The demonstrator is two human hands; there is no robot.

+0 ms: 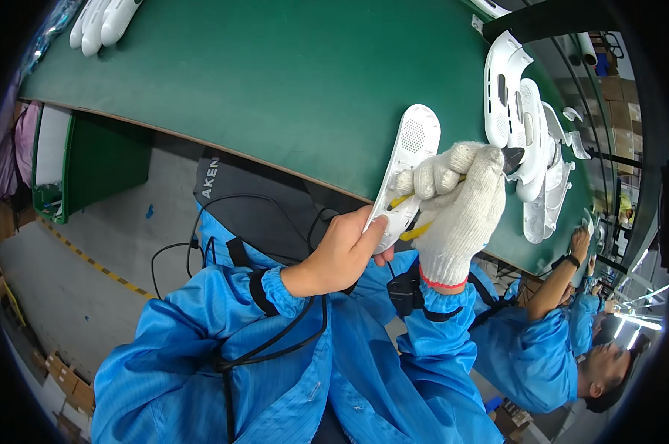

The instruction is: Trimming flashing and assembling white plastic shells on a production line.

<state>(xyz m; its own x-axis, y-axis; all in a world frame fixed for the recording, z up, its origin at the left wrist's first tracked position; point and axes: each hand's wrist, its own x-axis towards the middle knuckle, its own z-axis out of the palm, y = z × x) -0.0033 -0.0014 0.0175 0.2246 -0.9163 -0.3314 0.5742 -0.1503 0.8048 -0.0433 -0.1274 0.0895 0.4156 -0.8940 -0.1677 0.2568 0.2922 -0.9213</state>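
Note:
My bare left hand [342, 251] is closed on the lower end of a long white plastic cover [416, 137], thumb on top. The cover has rounded ends and a patch of small holes near its far end. It is tilted over the near edge of the green table [275, 89]. My right hand [458, 200], in a white knitted glove with a red cuff edge, is wrapped round yellow-handled pliers [414, 232]. Their dark jaws [512, 159] point right, away from the cover. The glove overlaps the cover's right side; whether it touches the cover, I cannot tell.
Several white plastic shells [532, 126] lie piled at the table's right; more white parts [101, 26] lie at its far left. A green bin [105, 163] stands below the left edge. A black cable [275, 348] hangs before me. At right, a co-worker in blue [534, 355] reaches over the table.

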